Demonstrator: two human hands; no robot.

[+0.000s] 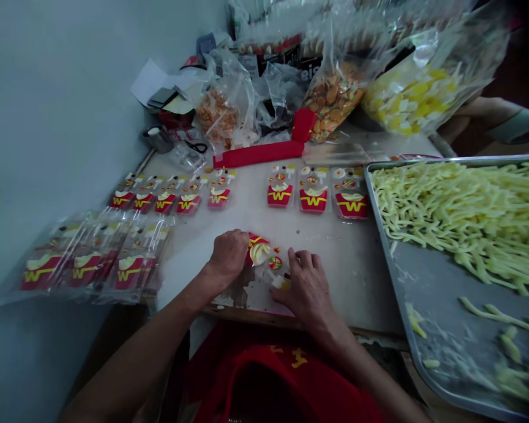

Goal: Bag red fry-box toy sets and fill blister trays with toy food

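Left hand (229, 252) grips the red end of one pack (258, 251) near the front of the surface (352, 276); right hand (306, 285) curls by its clear end, grip unclear. Eight filled packs (313, 200) lie behind, bagged ones (84, 267) at left; strips (467, 217) heap the tray (441, 320), unpacked.

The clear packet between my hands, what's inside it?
A red carton with pale strips, a round piece and a yellow piece show. Your left hand covers the carton's end; anything under your right hand can't be seen.
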